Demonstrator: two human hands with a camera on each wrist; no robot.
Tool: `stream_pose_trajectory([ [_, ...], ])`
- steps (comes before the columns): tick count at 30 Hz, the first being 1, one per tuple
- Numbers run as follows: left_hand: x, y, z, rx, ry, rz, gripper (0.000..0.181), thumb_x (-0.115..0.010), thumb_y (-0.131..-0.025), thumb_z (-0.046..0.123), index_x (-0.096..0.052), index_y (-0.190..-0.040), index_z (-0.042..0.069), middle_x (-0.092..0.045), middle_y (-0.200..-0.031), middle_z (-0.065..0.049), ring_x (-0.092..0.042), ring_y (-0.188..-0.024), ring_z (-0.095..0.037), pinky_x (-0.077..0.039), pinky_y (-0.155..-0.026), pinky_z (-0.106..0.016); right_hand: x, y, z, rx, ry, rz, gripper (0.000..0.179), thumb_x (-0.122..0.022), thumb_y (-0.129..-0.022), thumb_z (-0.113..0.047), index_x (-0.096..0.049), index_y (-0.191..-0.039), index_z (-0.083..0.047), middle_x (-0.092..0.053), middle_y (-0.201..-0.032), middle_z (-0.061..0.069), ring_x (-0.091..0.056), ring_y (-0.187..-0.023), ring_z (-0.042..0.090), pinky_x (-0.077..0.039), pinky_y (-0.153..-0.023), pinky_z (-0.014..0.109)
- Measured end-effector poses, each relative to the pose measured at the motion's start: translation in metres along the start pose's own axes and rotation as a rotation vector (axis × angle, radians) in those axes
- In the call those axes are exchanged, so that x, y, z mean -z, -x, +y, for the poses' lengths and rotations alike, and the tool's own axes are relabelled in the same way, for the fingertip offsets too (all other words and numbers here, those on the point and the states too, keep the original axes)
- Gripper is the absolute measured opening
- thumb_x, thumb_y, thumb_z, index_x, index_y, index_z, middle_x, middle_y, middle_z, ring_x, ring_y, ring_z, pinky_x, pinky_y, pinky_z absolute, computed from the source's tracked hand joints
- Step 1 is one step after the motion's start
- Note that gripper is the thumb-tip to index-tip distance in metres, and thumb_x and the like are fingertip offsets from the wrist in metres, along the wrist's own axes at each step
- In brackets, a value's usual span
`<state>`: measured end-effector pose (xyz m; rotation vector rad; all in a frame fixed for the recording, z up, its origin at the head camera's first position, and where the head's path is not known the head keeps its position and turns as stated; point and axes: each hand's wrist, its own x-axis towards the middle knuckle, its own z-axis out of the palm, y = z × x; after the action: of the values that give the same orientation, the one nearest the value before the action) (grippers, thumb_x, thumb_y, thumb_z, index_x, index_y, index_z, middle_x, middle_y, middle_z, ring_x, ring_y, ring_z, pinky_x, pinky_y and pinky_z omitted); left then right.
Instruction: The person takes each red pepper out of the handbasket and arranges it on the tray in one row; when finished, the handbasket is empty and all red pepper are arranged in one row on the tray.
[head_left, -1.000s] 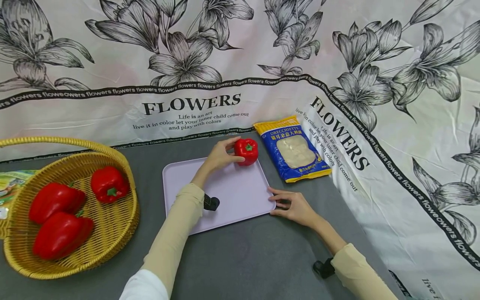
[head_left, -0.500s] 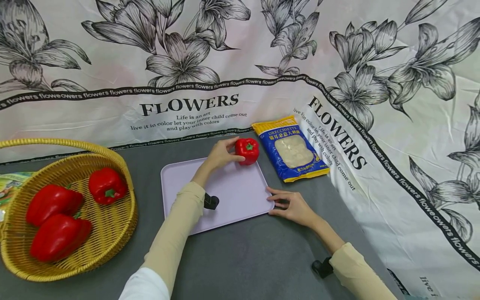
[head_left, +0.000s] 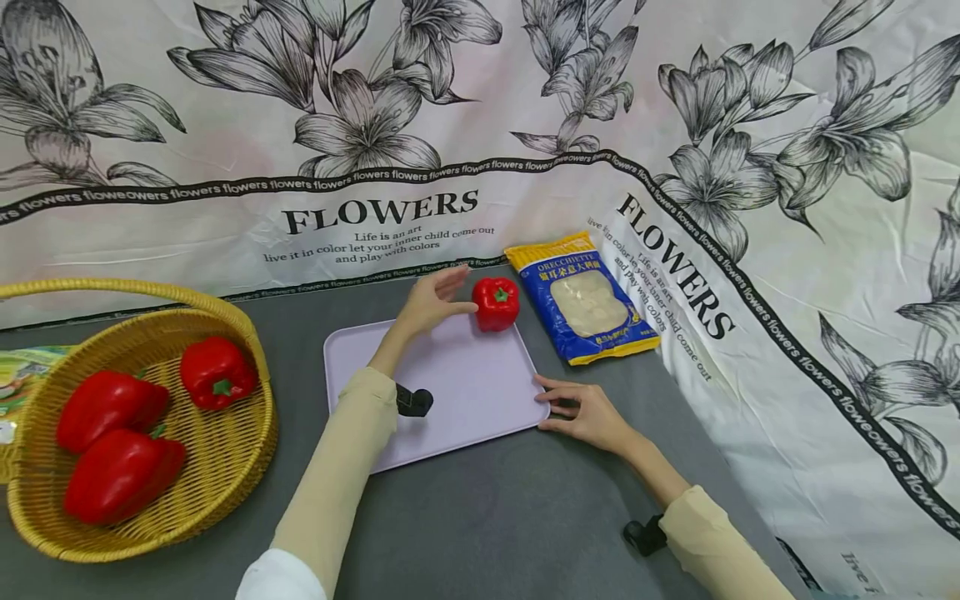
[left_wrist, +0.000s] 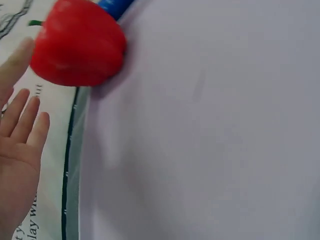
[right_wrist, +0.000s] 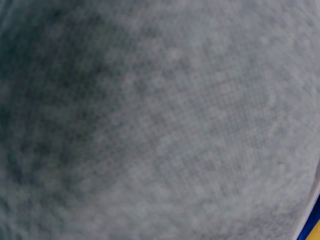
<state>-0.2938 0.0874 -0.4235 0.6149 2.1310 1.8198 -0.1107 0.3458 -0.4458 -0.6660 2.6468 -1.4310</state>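
A red bell pepper with a green stem sits at the far right corner of the lilac tray. My left hand is just left of it, its fingers spread and holding nothing. In the left wrist view the palm of my left hand faces the bell pepper, a fingertip close to its side. At the tray's near right corner my right hand grips the edge between thumb and fingers. The right wrist view is mostly blurred grey table.
A wicker basket with several red bell peppers stands on the left, its handle arching over the far side. Behind it lies a colourful packet. A blue and yellow pasta bag lies right of the tray, against the flower-printed cloth.
My left hand has let go of the bell pepper and moved a little left, its fingers opening. The bell pepper stays at the tray corner. My right hand has not moved.
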Motion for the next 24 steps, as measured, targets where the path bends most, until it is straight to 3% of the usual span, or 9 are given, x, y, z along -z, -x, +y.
stream_pose_trajectory([
  [2,0.005,0.008,0.002,-0.007,0.084,0.055,0.066,-0.077,-0.08,0.005,-0.048,-0.14,0.005,-0.049,-0.142,-0.012,-0.047,-0.13,-0.025,-0.039,-0.106,-0.035,0.0,-0.002,-0.008,-0.009,-0.001,-0.008,0.036,-0.077,-0.073,0.009,-0.066,-0.106,0.014,-0.051,-0.129,0.032,-0.052,-0.115,0.046,-0.051,-0.082,0.042],
  [5,0.01,0.02,0.007,-0.026,0.121,0.107,0.061,-0.077,-0.08,0.004,-0.053,-0.136,0.006,-0.053,-0.138,-0.011,-0.05,-0.127,-0.023,-0.042,-0.103,-0.035,-0.001,-0.002,-0.014,-0.02,0.004,-0.006,0.035,-0.077,-0.073,0.01,-0.066,-0.105,0.015,-0.052,-0.128,0.033,-0.052,-0.115,0.046,-0.051,-0.082,0.042],
  [11,0.017,0.047,0.019,-0.085,0.061,0.108,0.052,-0.076,-0.08,0.004,-0.059,-0.13,0.005,-0.059,-0.13,-0.012,-0.055,-0.121,-0.023,-0.046,-0.098,-0.037,-0.002,-0.002,-0.015,-0.01,0.02,0.01,0.035,-0.078,-0.071,0.01,-0.066,-0.104,0.015,-0.053,-0.127,0.033,-0.054,-0.112,0.047,-0.052,-0.08,0.042],
  [17,0.028,0.08,0.031,-0.062,0.003,0.128,0.047,-0.077,-0.081,0.007,-0.062,-0.126,0.006,-0.063,-0.126,-0.008,-0.058,-0.117,-0.018,-0.05,-0.092,-0.03,-0.004,-0.003,-0.015,0.011,0.021,0.015,0.034,-0.078,-0.071,0.012,-0.066,-0.103,0.015,-0.053,-0.126,0.033,-0.053,-0.111,0.049,-0.052,-0.079,0.044],
  [24,0.042,0.122,0.045,-0.029,0.016,0.11,0.048,-0.075,-0.082,0.006,-0.061,-0.128,0.005,-0.061,-0.128,-0.01,-0.058,-0.118,-0.025,-0.051,-0.091,-0.035,-0.006,-0.001,0.018,0.017,0.048,0.016,0.037,-0.081,-0.073,-0.001,-0.07,-0.108,0.006,-0.054,-0.131,0.024,-0.054,-0.116,0.04,-0.053,-0.081,0.034],
])
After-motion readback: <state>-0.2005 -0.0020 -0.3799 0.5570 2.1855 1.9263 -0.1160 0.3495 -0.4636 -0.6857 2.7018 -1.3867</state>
